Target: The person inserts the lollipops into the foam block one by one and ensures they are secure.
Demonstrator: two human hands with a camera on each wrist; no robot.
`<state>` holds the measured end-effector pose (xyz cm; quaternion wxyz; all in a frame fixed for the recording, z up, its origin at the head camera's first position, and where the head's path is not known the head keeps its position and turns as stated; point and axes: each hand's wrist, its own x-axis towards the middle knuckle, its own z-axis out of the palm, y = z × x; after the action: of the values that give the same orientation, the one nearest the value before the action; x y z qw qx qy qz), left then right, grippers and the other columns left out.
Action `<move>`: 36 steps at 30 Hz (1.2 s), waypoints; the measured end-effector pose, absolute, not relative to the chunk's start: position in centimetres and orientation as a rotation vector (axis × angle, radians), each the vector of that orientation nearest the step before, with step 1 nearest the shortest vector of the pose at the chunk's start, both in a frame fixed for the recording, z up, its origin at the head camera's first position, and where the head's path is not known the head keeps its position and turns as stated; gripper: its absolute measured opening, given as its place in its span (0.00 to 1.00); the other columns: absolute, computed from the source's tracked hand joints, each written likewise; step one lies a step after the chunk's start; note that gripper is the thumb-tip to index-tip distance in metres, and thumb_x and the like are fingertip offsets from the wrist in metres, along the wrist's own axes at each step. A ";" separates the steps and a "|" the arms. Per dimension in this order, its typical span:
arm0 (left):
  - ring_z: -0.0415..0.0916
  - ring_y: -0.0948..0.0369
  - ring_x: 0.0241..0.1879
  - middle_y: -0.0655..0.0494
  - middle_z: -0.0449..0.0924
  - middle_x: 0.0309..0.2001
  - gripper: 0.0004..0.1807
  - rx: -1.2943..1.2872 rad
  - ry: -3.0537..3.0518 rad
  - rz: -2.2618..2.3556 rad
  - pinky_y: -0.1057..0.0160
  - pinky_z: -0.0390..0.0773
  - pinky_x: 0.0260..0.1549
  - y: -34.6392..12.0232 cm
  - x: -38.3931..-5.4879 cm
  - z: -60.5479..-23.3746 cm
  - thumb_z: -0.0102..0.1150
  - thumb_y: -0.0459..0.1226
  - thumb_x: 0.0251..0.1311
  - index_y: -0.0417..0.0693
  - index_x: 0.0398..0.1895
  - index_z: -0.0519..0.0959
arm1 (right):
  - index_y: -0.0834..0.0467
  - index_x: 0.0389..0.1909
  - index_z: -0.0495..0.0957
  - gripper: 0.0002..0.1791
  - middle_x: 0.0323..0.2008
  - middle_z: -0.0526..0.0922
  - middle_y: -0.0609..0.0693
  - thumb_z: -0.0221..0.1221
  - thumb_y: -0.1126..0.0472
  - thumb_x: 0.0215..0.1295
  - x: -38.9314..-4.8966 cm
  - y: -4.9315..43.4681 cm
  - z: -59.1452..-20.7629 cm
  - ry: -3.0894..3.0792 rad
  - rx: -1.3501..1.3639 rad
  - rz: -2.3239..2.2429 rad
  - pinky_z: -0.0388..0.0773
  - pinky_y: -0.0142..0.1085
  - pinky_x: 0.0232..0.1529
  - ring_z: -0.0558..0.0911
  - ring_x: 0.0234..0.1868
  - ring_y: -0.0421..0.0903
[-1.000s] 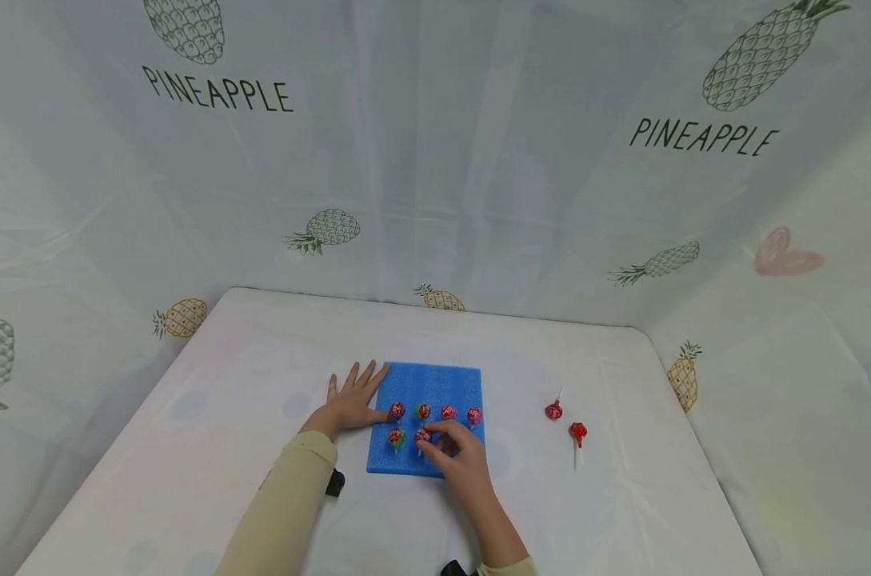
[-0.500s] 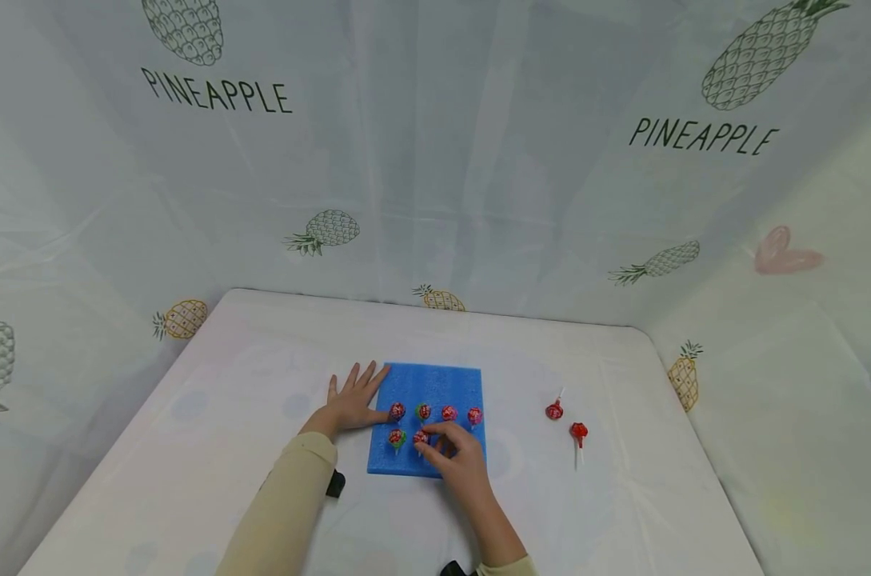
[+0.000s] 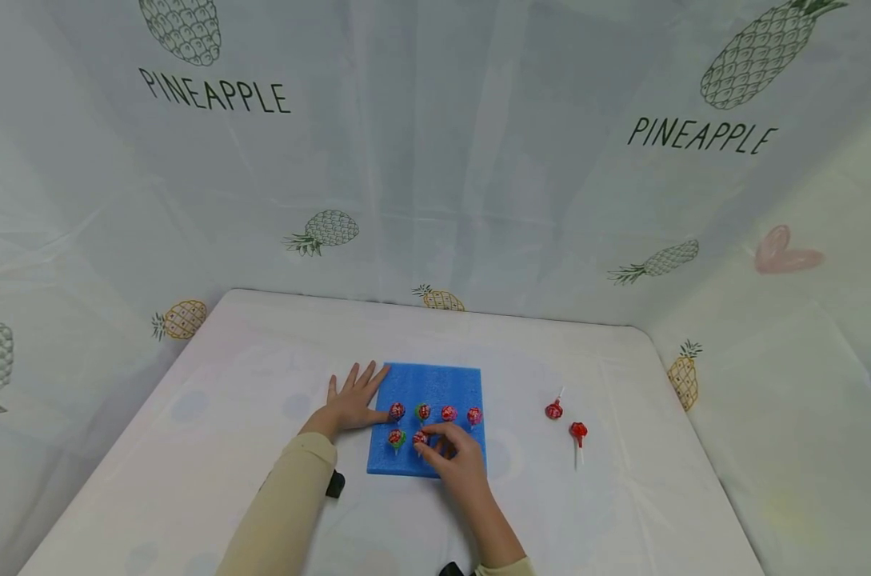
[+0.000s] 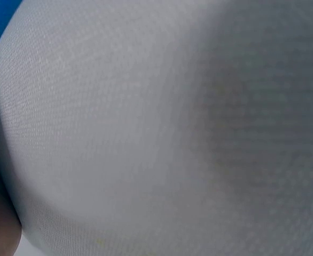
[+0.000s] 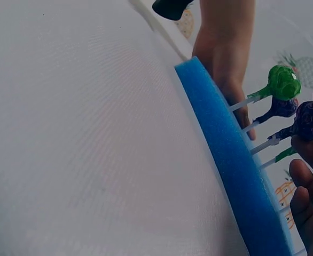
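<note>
A blue foam board (image 3: pixel 435 384) lies on the table with several wrapped lollipops standing in it by their sticks. My right hand (image 3: pixel 458 458) pinches the head of a purple lollipop (image 5: pixel 310 121) in the nearer row; in the right wrist view its stick meets the foam. Left of it stands a lollipop with a green wrapper (image 3: pixel 397 438). My left hand (image 3: pixel 349 404) lies with fingers spread at the board's left edge, its thumb reaching the board beside a dark-wrapped lollipop (image 3: pixel 397 411). The left wrist view shows mostly blurred white cloth.
Two red lollipops (image 3: pixel 553 410) (image 3: pixel 578 432) lie loose on the white-covered table (image 3: pixel 622 512), right of the board. Behind the table hangs a pineapple-print curtain (image 3: pixel 435 160).
My right hand and the pinched lollipop have shifted very slightly left. The left hand, the board and the loose lollipops stay where they were.
</note>
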<state>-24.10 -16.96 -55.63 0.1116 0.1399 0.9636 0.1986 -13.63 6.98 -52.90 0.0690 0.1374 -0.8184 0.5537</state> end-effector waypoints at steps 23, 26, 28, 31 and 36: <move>0.25 0.42 0.75 0.47 0.35 0.78 0.57 0.414 2.780 0.603 0.30 0.25 0.62 -16.9 -23.9 -55.0 0.59 0.66 0.53 0.56 0.79 0.43 | 0.59 0.44 0.84 0.13 0.39 0.83 0.52 0.70 0.63 0.57 -13.5 13.8 -53.1 -2.357 0.130 1.595 0.75 0.29 0.32 0.77 0.32 0.42; 0.26 0.42 0.75 0.46 0.35 0.78 0.56 0.426 2.789 0.606 0.30 0.26 0.62 -16.9 -23.8 -55.0 0.60 0.64 0.54 0.56 0.79 0.44 | 0.58 0.45 0.84 0.14 0.40 0.83 0.51 0.70 0.61 0.58 -13.7 15.5 -53.3 -2.380 0.004 1.536 0.75 0.28 0.34 0.77 0.34 0.43; 0.26 0.41 0.75 0.46 0.36 0.78 0.55 0.429 2.795 0.604 0.29 0.26 0.61 -16.8 -23.8 -54.9 0.60 0.63 0.54 0.56 0.79 0.44 | 0.58 0.46 0.84 0.15 0.41 0.83 0.49 0.70 0.59 0.58 -13.9 16.5 -53.3 -2.394 -0.078 1.511 0.75 0.28 0.36 0.77 0.35 0.44; 0.26 0.41 0.74 0.46 0.36 0.78 0.55 0.426 2.797 0.602 0.30 0.26 0.61 -16.7 -23.8 -54.9 0.60 0.63 0.55 0.56 0.79 0.44 | 0.58 0.47 0.83 0.16 0.42 0.83 0.50 0.69 0.57 0.59 -13.9 17.7 -53.2 -2.408 -0.179 1.500 0.75 0.27 0.36 0.76 0.37 0.45; 0.26 0.41 0.74 0.45 0.36 0.78 0.55 0.415 2.796 0.611 0.30 0.25 0.61 -16.7 -23.8 -55.0 0.60 0.63 0.55 0.55 0.79 0.44 | 0.58 0.49 0.83 0.16 0.44 0.82 0.52 0.68 0.56 0.61 -13.9 19.4 -53.2 -2.409 -0.276 1.508 0.75 0.27 0.33 0.76 0.38 0.46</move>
<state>-23.84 -16.69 -54.98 0.1245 0.1423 0.9593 0.2096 -13.89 19.38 -53.17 0.1426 -0.0958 -0.8349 0.5229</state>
